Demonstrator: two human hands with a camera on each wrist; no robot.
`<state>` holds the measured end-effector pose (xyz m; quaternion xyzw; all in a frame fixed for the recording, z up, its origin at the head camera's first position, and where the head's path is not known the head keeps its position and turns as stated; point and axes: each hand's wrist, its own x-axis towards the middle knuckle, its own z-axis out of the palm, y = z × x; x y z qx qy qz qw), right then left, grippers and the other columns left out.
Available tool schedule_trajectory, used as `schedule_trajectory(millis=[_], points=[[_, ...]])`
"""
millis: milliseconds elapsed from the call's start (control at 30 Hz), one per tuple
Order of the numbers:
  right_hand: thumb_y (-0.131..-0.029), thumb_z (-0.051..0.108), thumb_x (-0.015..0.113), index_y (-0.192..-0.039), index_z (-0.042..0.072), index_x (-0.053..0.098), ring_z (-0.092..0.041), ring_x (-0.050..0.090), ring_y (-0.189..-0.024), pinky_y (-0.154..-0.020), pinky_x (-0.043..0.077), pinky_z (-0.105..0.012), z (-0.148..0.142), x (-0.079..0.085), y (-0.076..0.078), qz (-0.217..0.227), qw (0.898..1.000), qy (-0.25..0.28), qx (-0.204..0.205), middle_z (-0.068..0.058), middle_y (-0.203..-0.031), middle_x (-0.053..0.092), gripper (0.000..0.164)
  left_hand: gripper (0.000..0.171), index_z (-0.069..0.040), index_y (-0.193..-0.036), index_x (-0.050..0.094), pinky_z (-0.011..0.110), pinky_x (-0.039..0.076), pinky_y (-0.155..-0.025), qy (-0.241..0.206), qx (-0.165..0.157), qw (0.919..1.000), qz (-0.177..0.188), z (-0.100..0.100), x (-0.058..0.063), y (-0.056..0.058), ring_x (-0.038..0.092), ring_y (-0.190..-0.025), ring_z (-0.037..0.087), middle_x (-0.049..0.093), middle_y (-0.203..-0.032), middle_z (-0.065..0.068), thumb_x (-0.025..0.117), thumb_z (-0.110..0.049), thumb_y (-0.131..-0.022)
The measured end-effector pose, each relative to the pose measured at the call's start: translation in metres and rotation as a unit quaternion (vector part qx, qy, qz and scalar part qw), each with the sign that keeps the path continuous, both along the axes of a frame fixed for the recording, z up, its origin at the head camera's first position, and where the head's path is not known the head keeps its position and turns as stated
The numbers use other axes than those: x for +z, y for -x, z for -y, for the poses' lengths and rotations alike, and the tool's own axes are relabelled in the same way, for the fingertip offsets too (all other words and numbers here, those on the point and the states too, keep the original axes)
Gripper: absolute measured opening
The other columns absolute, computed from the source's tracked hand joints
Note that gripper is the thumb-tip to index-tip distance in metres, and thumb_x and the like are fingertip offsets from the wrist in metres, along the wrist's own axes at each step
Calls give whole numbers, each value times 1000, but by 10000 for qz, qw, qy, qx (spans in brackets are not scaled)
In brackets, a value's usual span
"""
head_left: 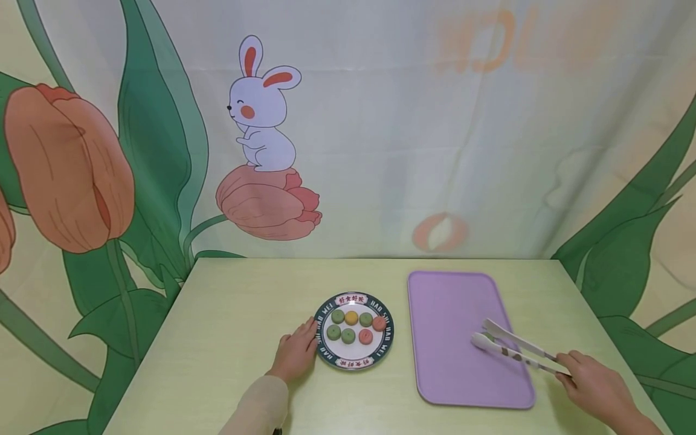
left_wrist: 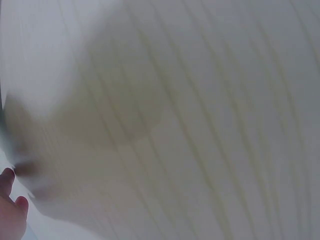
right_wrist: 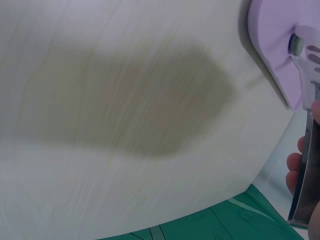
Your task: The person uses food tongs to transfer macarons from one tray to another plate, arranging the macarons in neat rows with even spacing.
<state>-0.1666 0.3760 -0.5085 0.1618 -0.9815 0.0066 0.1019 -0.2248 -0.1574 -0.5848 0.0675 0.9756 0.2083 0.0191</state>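
My left hand (head_left: 296, 353) touches the left rim of a round plate (head_left: 353, 364) with a dark patterned border, its fingers extended. Several small round green cakes (head_left: 348, 336), a yellow one (head_left: 351, 318) and two pink ones (head_left: 365, 336) lie on that plate. Over on the right, my right hand (head_left: 595, 383) grips a pair of tongs (head_left: 502, 351) with pale tips and metal arms. Between those tips sits a green cake (right_wrist: 296, 45), above or on the purple tray (head_left: 451, 368); the head view does not show whether it touches.
The light wood-grain table (head_left: 217, 338) runs back to a hanging cloth (head_left: 375, 199) printed with tulips and a rabbit. Bare table separates the plate from the tray. Both stand well inside the table's edges.
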Motion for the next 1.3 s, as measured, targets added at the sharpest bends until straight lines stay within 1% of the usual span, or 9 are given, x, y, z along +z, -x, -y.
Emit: schedule_trajectory(millis=[267, 433, 533, 667, 1000, 1100, 1200, 1300], points=[[-67, 15, 72, -84, 11, 60, -4, 40, -55, -44, 31, -22, 2, 0, 0, -113, 9999, -32, 62, 8, -68, 50, 21, 46, -5, -133, 39, 51, 28, -97, -30, 18, 10000, -9, 0, 1, -1, 35, -128, 28, 35, -141, 9, 42, -25, -91], [-62, 13, 75, -83, 9, 60, -4, 42, -55, -44, 33, -22, 2, -1, 0, -369, 9991, -28, 206, 6, -68, 52, 26, 46, -5, -133, 39, 51, 28, -97, -75, 13, 10000, -32, 0, 1, -1, 35, -128, 29, 35, -141, 9, 42, -25, -91], [-62, 13, 75, -83, 9, 60, -4, 42, -55, -44, 33, -22, 2, -2, 0, -447, 9987, -28, 228, 6, -69, 52, 26, 46, -5, -133, 39, 51, 28, -97, -82, 19, 10000, -26, 0, 1, -1, 35, -128, 28, 35, -141, 8, 42, -25, -91], [-63, 14, 75, -84, 10, 61, -4, 42, -56, -44, 33, -22, 3, -1, 1, -421, 9989, 10, 197, 6, -69, 52, 25, 46, -6, -133, 38, 51, 28, -98, -85, 28, 10000, -12, -1, 2, -1, 34, -128, 28, 35, -141, 8, 42, -25, -91], [-61, 11, 75, -83, 9, 61, -3, 41, -55, -44, 33, -21, 6, 4, 2, -467, 9985, 40, 295, 8, -68, 51, 26, 46, -5, -133, 39, 52, 28, -97, -81, 25, 10000, -14, 1, -1, 0, 35, -128, 29, 35, -141, 9, 42, -25, -92], [-63, 12, 74, -82, 9, 61, -3, 41, -56, -45, 33, -22, 8, 6, 3, -388, 9989, 45, 241, 7, -68, 52, 23, 46, -5, -133, 39, 52, 28, -97, -87, 20, 10000, -16, 1, -2, 0, 35, -128, 29, 35, -141, 9, 42, -25, -92], [-63, 11, 74, -82, 10, 60, -3, 41, -56, -45, 33, -22, 8, 6, 4, -396, 9989, 61, 240, 8, -69, 52, 24, 46, -5, -133, 39, 51, 28, -97, -101, 19, 9999, -13, 1, -2, 0, 35, -128, 29, 35, -141, 9, 42, -25, -92], [-61, 10, 74, -81, 11, 60, -2, 40, -55, -44, 32, -21, 7, 5, 5, -519, 9982, 79, 300, 8, -68, 51, 25, 47, -5, -133, 38, 51, 28, -97, -100, 24, 9999, 5, 1, -2, 0, 34, -128, 29, 34, -141, 8, 42, -26, -92]])
